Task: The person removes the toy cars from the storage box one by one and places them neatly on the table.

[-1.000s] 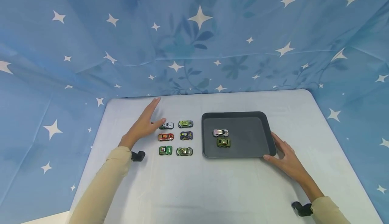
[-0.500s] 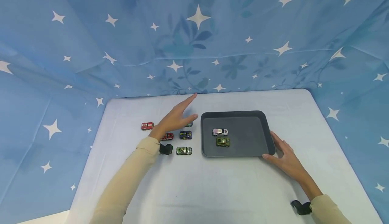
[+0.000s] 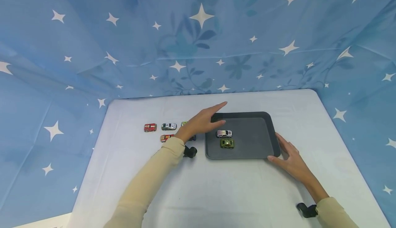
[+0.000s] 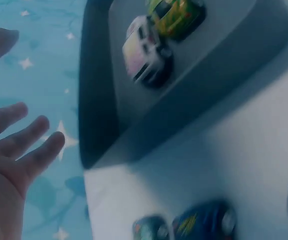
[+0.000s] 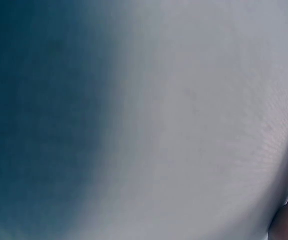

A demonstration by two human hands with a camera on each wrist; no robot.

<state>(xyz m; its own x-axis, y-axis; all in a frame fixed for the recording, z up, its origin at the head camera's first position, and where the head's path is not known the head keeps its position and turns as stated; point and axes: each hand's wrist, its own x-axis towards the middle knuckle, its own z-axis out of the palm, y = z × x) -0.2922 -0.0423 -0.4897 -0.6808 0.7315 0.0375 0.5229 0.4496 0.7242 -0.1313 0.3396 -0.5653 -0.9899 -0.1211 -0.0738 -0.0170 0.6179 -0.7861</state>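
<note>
My left hand [image 3: 202, 120] is over the back left corner of the dark grey tray [image 3: 253, 142], fingers extended and thumb apart; nothing shows in its palm in the left wrist view. Two toy cars stand in the tray: a white-and-pink car [image 3: 224, 133] and an olive-green car [image 3: 227, 143] in front of it. At the tray's front right corner is my right hand [image 3: 292, 162], its fingers along the right wall and its thumb at the front edge. The right wrist view shows mostly blurred cloth and a bit of skin.
Left of the tray on the white table [image 3: 235, 193] are a red car [image 3: 150, 127], a silver car [image 3: 168, 126] and an orange-red car [image 3: 167, 138]. More cars are partly or wholly hidden by my left arm. A blue starry curtain [image 3: 130, 49] hangs behind.
My left hand has swept right from the rows of cars to the tray. The far-left red car has come into view, and the front cars are now covered. My right hand stays put.
</note>
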